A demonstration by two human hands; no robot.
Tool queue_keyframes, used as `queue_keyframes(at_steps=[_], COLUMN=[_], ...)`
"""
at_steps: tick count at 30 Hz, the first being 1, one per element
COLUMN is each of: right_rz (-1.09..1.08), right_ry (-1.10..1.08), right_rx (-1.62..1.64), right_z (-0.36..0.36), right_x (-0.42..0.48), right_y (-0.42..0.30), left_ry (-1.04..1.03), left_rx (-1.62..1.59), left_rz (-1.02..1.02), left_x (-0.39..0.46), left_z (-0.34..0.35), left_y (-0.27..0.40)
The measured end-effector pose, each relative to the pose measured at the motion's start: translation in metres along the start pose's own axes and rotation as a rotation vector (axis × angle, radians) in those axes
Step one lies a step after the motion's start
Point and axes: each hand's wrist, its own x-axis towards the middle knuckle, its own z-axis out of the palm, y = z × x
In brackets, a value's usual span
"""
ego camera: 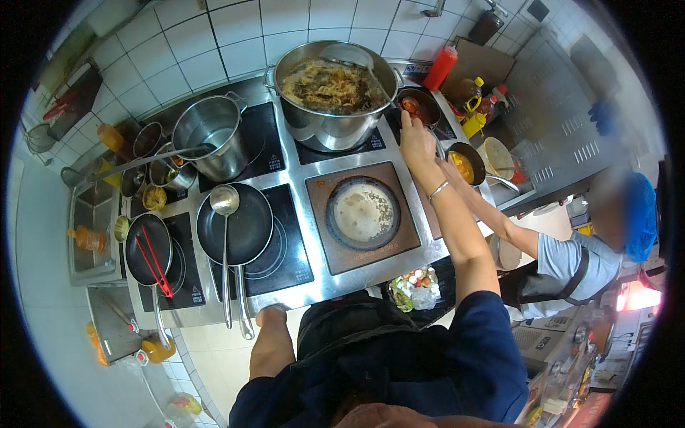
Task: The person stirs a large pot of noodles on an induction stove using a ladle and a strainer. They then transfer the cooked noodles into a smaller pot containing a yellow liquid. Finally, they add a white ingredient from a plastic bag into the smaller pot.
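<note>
My right hand (pixel 417 142) reaches to the back right. Its fingers are at the near edge of a small saucepan (pixel 434 119) of red sauce with a ladle bowl in it, beside the handle end of a strainer (pixel 348 55). Whether it grips either handle is unclear. The strainer lies over a large steel stockpot (pixel 337 120) of bubbling broth. My left hand (pixel 272 314) is at the counter's front edge, mostly hidden, below a frying pan (pixel 251 214) with a steel ladle (pixel 225 200) across it. A white-coated round pan (pixel 364 213) sits on a brown hob plate.
A co-worker (pixel 572 267) at the right reaches toward a small pan (pixel 463 160) of yellow food, their arm beside mine. Left are a steel pot (pixel 208 128), a long ladle (pixel 134 166) and red tongs (pixel 155 262) on another pan. Sauce bottles (pixel 442 68) stand back right; a waste bin (pixel 423 291) is below.
</note>
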Motion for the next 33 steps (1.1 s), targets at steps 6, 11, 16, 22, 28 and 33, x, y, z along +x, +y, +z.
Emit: queue_keyframes(at_steps=[6,11,16,22,28,33], right_rz=[0.067,0.141,0.678,0.145,-0.176,-0.440], right_ry=[0.092,0.056,-0.450,-0.091,-0.059,-0.180], right_rx=[0.169,0.760,1.752,0.776,0.141,0.113], right_z=[-0.025,-0.001,-0.033,0.000,-0.033,0.006], right_x=[-0.017,-0.020,-0.010,0.008,0.065,0.097], right_y=[-0.003,0.013,-0.029,0.003,0.058,0.058], left_ry=[0.385,-0.605,-0.955,-0.490,-0.317,-0.310], left_rx=[0.079,-1.889,-2.152,-1.990,-1.883,-1.832], left_rz=[0.160,0.332,0.597,0.935,0.997,0.990], left_x=[0.114,0.101,-0.037,-0.130,-0.175,-0.201], left_z=[0.052,0.071,0.021,-0.063,-0.082,-0.083], left_y=[-0.013,-0.006,0.009,0.047,0.110,0.154])
